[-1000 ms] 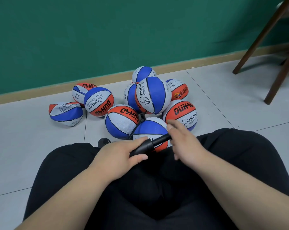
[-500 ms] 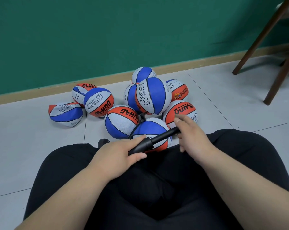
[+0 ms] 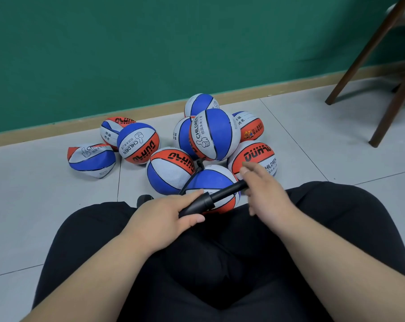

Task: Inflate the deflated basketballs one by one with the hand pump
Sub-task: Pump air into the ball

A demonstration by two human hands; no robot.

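While the left hand [image 3: 164, 219] wraps fingers and thumb round the barrel of the black hand pump [image 3: 206, 202] above the lap, the right hand [image 3: 266, 196] curls blurred fingers round its far-right handle end. The nearest basketball [image 3: 210, 182] sits on the floor just beyond the pump, between the knees, at the near edge of the pile.

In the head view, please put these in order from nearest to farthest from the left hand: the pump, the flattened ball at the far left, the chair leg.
1. Pump: gripped in the left hand itself.
2. Flattened ball: on the floor, ahead and to the left.
3. Chair leg: far off on the right side.
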